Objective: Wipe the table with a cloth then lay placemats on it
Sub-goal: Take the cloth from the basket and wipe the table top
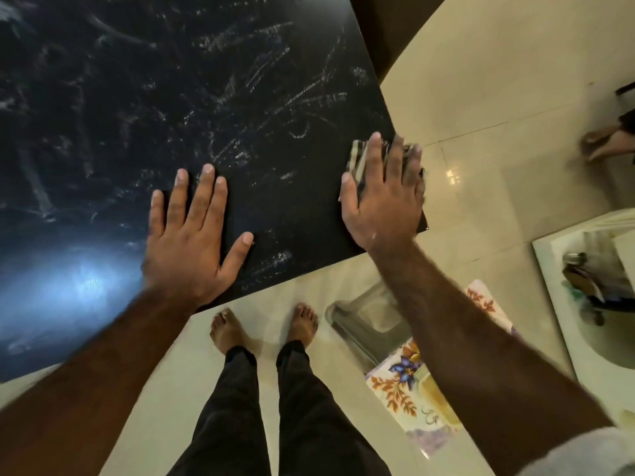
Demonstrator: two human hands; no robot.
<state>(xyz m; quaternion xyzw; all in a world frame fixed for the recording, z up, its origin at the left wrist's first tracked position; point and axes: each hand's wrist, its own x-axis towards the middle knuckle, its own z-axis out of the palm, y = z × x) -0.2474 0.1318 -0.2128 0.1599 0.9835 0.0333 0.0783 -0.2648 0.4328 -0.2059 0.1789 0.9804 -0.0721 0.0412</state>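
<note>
Head view: I have the dark table (171, 97) filling the frame from 9 through 12 o'clock, its top streaked with pale smears. My left hand (192, 235) lies flat near centre, fingers straight and spread, holding nothing. My right hand (381, 197), at 3 o'clock, presses the striped cloth (359, 156) down with straight fingers, right at the table's right-hand edge near the corner. Part of the cloth and my outer fingers already hang past that edge.

My worries from here:
- With only flat pressure and no pinch, one more outward stroke could carry the cloth off the edge to the floor.
- The smears toward 12 o'clock look unwiped. Laying mats now would trap them.
- My bare left palm may print the wiped patch.
- The floral sheets (402, 383) at 5 o'clock, which I take for the placemats, lie low beside a stool (367, 321). They overhang, so a knock from my leg could tip them down.

Writing: I can read none. The floral sheets show faint marks, too blurred to make out.
</note>
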